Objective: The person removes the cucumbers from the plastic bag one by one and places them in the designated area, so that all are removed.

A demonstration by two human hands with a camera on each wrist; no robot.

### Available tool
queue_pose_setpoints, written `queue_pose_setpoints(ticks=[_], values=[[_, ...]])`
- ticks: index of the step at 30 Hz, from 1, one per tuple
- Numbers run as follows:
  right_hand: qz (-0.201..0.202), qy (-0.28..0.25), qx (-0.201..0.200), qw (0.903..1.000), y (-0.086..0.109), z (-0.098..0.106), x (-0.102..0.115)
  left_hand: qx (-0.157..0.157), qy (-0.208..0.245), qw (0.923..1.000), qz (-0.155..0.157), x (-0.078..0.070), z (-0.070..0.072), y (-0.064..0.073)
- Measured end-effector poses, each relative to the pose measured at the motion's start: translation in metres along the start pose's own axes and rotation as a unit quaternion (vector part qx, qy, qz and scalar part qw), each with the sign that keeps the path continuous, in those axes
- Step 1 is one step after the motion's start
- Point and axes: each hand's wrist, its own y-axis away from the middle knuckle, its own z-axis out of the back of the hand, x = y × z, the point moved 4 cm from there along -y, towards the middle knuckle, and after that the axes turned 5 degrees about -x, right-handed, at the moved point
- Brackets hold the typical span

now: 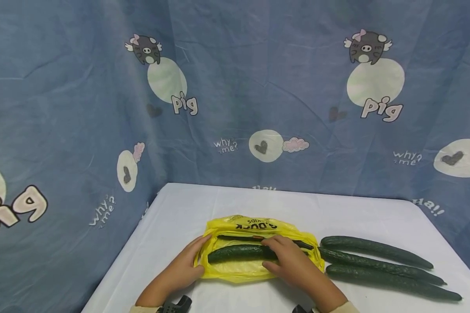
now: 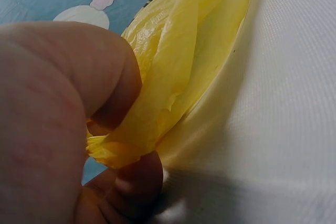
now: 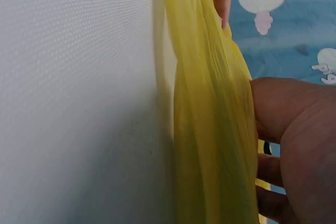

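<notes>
A yellow plastic bag (image 1: 250,274) with dark lettering lies open on the table. Inside it, a dark green cucumber (image 1: 235,252) lies lengthwise, its right part under my right hand. Behind that cucumber shows another narrow dark green length (image 1: 235,238), partly covered by the plastic. My left hand (image 1: 186,265) pinches the bag's left edge; in the left wrist view, gathered yellow plastic (image 2: 163,77) runs between thumb and fingers. My right hand (image 1: 291,263) reaches over the bag's near right side and grips the cucumber, fingers on its far side and thumb on the near side.
Three more cucumbers (image 1: 391,282) lie side by side to the right of the bag, their left ends close to its right edge. The table has a white cover (image 1: 203,200). A blue printed curtain (image 1: 235,104) hangs behind and to the left.
</notes>
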Motion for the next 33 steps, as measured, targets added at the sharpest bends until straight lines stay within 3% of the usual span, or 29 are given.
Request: queue_pose_setpoints(ticks=[11,19,33], values=[[-0.008,0.015,0.012,0.9998,-0.01,-0.009,0.003,-0.003,-0.003,1.0,-0.005,0.002,0.0,-0.001],[-0.017,0.018,0.032,0.9992,-0.018,-0.018,0.009,0.005,-0.005,0.9999,0.011,0.003,-0.001,0.0],[-0.009,0.071,0.003,0.9974,-0.021,-0.027,0.006,-0.005,-0.022,0.9997,0.012,0.0,0.0,0.003]])
